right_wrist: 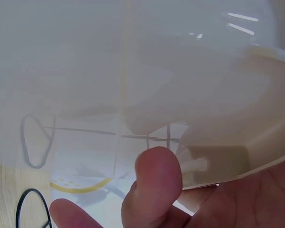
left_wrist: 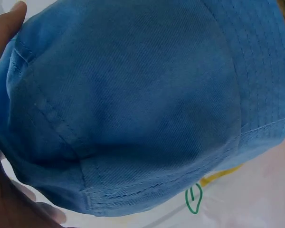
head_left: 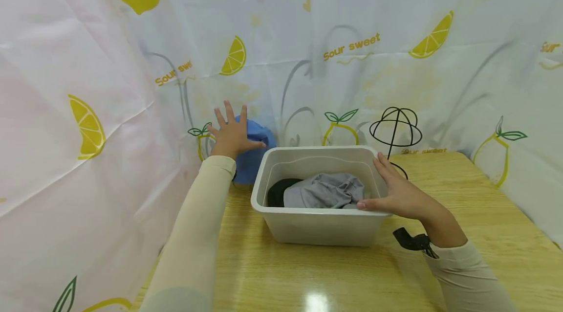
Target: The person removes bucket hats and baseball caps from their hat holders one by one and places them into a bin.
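Note:
My left hand (head_left: 233, 137), fingers spread wide, reaches to a blue bucket hat (head_left: 252, 160) at the back left. Up close in the left wrist view, the hat (left_wrist: 152, 95) has a stitched brim, and thumb and fingers lie around its crown. My right hand (head_left: 402, 194) holds the right end of a white plastic bin (head_left: 325, 229), thumb over the front rim and fingers along the right rim. In the right wrist view fingertips (right_wrist: 157, 171) curl at the rim of the bin (right_wrist: 85, 71). A crumpled grey cap (head_left: 325, 192) and something black (head_left: 279, 192) lie inside the bin.
A black wire stand (head_left: 396, 128) with a domed top rises behind the bin's right corner. The bin stands on a wood-grain table (head_left: 462, 214). Lemon-print curtain (head_left: 281, 82) hangs close behind and along the left side.

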Demonstrator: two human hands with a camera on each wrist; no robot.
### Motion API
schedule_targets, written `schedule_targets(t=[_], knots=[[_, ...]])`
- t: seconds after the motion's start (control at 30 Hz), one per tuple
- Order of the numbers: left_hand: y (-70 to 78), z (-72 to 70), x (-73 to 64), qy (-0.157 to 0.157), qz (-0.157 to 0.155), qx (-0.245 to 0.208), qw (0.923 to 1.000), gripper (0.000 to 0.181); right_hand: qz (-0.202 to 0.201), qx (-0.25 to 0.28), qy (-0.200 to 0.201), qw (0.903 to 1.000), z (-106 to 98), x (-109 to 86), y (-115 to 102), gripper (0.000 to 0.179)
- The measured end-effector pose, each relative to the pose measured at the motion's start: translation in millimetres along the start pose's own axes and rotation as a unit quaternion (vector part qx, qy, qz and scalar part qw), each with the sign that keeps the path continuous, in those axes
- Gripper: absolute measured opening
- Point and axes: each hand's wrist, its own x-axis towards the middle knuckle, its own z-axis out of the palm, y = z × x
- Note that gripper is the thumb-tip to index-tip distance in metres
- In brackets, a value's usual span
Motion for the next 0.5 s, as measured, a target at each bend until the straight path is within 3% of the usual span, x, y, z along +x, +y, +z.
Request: schedule_targets(t=[0.23,0.5], knots=[[-3.7,0.3,1.1,-0.028,-0.007,-0.045,0.9986,0.134,0.002,-0.006,-0.003,1.0000,-4,-1.8,-4,0.125],[-3.2,-0.7,-8.4,-0.027,-0.001,-0.057,0.9980,0.118,0.003,0.000,-0.004,1.0000,-3,-3.1,-4,0.124]])
